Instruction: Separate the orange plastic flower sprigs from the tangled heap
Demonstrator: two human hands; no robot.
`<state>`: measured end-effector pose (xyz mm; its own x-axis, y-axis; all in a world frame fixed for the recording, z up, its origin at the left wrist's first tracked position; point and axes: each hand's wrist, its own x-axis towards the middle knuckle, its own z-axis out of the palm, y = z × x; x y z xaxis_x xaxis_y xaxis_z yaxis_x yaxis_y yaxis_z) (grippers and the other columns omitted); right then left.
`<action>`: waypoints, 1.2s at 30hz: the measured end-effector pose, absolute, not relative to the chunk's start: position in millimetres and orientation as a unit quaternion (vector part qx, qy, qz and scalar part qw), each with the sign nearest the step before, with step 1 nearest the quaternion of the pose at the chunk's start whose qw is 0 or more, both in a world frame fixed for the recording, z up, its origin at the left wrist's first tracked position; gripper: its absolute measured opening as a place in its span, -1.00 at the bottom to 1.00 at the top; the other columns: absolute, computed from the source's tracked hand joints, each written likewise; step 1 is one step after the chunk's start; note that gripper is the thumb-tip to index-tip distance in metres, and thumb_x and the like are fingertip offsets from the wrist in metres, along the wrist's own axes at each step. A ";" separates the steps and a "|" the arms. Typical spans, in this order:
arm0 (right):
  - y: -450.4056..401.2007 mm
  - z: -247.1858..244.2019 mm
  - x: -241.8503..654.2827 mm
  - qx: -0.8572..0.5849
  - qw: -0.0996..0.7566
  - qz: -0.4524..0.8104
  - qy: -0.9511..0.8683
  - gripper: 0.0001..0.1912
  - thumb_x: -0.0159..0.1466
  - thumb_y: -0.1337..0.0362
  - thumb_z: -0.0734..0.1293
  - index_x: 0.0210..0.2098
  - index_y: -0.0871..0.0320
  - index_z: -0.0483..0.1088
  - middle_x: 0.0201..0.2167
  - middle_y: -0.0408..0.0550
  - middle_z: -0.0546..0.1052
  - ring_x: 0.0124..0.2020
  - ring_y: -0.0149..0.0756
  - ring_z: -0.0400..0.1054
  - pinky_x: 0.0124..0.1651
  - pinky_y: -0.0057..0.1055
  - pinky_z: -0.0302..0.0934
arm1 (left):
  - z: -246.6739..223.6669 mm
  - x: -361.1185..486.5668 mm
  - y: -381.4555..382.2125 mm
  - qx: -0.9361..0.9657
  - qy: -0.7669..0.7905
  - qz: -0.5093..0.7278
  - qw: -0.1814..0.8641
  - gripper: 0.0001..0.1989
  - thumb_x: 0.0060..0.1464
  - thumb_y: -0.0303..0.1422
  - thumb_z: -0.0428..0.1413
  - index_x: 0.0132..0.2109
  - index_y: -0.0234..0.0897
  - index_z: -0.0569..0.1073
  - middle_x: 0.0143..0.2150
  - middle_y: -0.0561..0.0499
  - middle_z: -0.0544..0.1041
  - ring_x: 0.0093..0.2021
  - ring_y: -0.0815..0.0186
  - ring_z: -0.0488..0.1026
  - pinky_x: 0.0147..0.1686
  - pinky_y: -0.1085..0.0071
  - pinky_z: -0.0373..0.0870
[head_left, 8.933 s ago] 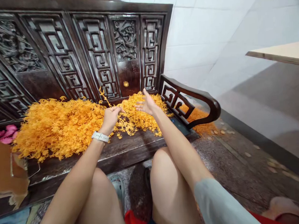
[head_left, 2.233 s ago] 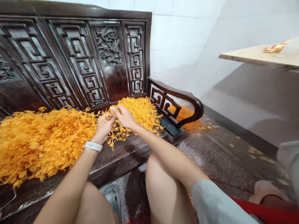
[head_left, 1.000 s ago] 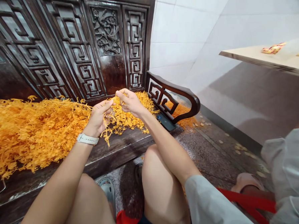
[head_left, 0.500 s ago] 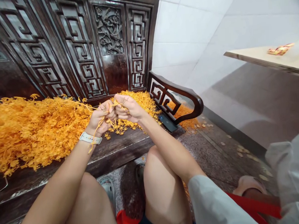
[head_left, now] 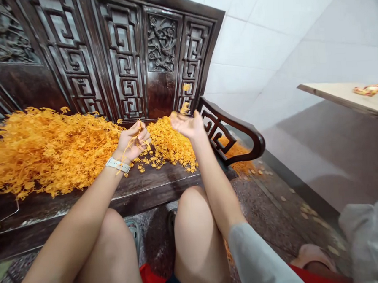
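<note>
Thin orange stems (head_left: pixel 130 145) are pinched in my left hand (head_left: pixel 133 140), which wears a pale watch and is raised above the bench seat. My right hand (head_left: pixel 187 124) is open, palm up, with its fingers spread. Small orange pieces (head_left: pixel 184 108) are in the air just above its palm and fingers. To the left lies a large heap of orange branching strands (head_left: pixel 56 152). A smaller pile of short orange pieces (head_left: pixel 171 142) sits on the seat between and behind my hands.
The dark carved wooden bench (head_left: pixel 161 92) has a curved armrest (head_left: pixel 255 140) at its right end. More orange bits (head_left: pixel 237 151) lie on the floor beyond it. A pale tabletop (head_left: pixel 338 92) juts in at right. Part of another person (head_left: pixel 371 233) shows at lower right.
My right hand has moved right, away from my left hand, and opened, with small orange pieces now loose above it. My left hand still holds the stems. The view has shifted slightly.
</note>
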<state>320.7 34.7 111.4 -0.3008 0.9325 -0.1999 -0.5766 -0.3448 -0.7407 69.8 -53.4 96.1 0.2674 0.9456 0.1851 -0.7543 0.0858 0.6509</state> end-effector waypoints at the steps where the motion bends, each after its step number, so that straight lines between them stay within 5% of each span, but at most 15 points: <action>1: 40.5 98.0 303.3 -0.367 0.516 0.748 -0.198 -0.34 0.48 -0.30 -0.09 -0.12 0.11 0.28 -0.37 0.01 0.44 -0.38 -0.22 0.43 -0.47 -0.34 0.42 | 94.9 71.9 -53.3 0.340 0.151 0.581 0.724 -0.61 0.45 -0.42 -0.11 -0.32 -0.31 0.50 -0.60 0.08 0.17 -0.60 0.40 0.13 -0.57 0.50 0.18; 6: 37.8 57.0 273.8 -0.402 0.548 0.728 -0.094 -0.77 0.55 0.27 0.12 -0.25 0.13 0.27 -0.50 -0.20 0.30 -0.54 -0.47 0.25 -0.51 -0.64 0.29 | 92.8 80.1 -53.8 0.378 0.193 0.552 0.718 -0.71 0.38 -0.43 0.01 -0.31 -0.33 0.53 -0.59 0.05 0.27 -0.60 0.42 0.19 -0.59 0.52 0.19; 11: 24.6 73.6 281.2 -0.323 0.547 0.744 -0.206 -0.89 0.41 0.48 0.34 -0.27 0.22 0.42 -0.44 -0.17 0.45 -0.47 -0.56 0.34 -0.39 -0.71 0.33 | 88.2 75.9 -49.6 0.364 0.259 0.551 0.705 -0.79 0.34 -0.39 0.09 -0.30 -0.32 0.51 -0.57 0.07 0.31 -0.62 0.45 0.21 -0.61 0.56 0.19; 14: 10.1 89.4 299.8 -0.206 0.498 0.730 -0.420 -0.85 0.25 0.40 0.53 -0.28 0.24 0.49 -0.32 -0.10 0.58 -0.43 -0.54 0.39 -0.37 -0.65 0.37 | 86.4 70.4 -48.1 0.343 0.292 0.562 0.694 -0.81 0.33 -0.39 0.09 -0.29 -0.32 0.48 -0.57 0.08 0.33 -0.63 0.46 0.23 -0.63 0.57 0.19; 18: -4.6 103.9 324.6 -0.092 0.333 0.718 -0.604 -0.48 -0.12 0.10 0.73 -0.51 0.15 0.36 -0.59 -0.16 0.43 -0.60 -0.42 0.30 -0.56 -0.49 0.30 | 84.1 64.0 -47.2 0.311 0.311 0.568 0.696 -0.83 0.32 -0.38 0.11 -0.28 -0.32 0.47 -0.57 0.11 0.32 -0.65 0.47 0.22 -0.65 0.57 0.17; 21: -0.6 108.1 317.5 -0.169 0.493 0.721 -0.457 -0.58 0.23 -0.05 0.52 -0.40 0.08 0.31 -0.58 -0.20 0.35 -0.57 -0.39 0.30 -0.57 -0.51 0.30 | 80.7 64.8 -44.6 0.293 0.317 0.564 0.704 -0.82 0.32 -0.39 0.09 -0.29 -0.33 0.47 -0.56 0.10 0.34 -0.65 0.47 0.24 -0.64 0.56 0.19; 23: 5.1 105.8 303.9 -0.261 0.598 0.708 -0.270 -0.77 0.48 0.10 0.23 -0.25 0.08 0.30 -0.45 -0.15 0.41 -0.47 -0.39 0.36 -0.49 -0.54 0.37 | 79.3 69.2 -42.7 0.279 0.330 0.557 0.709 -0.81 0.32 -0.37 0.11 -0.28 -0.35 0.48 -0.53 0.06 0.40 -0.63 0.45 0.31 -0.63 0.55 0.24; 27: 6.2 94.1 284.2 -0.327 0.555 0.753 -0.133 -0.85 0.47 0.33 0.15 -0.14 0.19 0.34 -0.36 -0.08 0.46 -0.40 -0.43 0.39 -0.40 -0.58 0.37 | 80.4 82.8 -41.4 0.254 0.340 0.565 0.707 -0.80 0.31 -0.32 0.12 -0.22 -0.37 0.53 -0.32 -0.13 0.61 -0.45 0.33 0.55 -0.50 0.48 0.46; 36: -11.4 89.2 269.5 -0.401 0.471 0.585 -0.525 -0.86 0.39 0.22 0.44 -0.19 0.18 0.49 -0.32 -0.15 0.52 -0.50 -0.52 0.23 -0.52 -0.55 0.03 | 88.3 84.1 -46.6 0.279 0.273 0.596 0.701 -0.57 0.36 -0.06 0.07 0.02 -0.36 0.56 -0.01 -0.31 0.66 -0.11 0.13 0.65 -0.15 0.29 0.61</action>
<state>269.5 -11.4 89.2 -0.2341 0.9719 0.0256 -0.1300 -0.0052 -0.9915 84.1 -46.6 88.3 0.1398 0.9889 -0.0499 -0.6844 0.1330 0.7169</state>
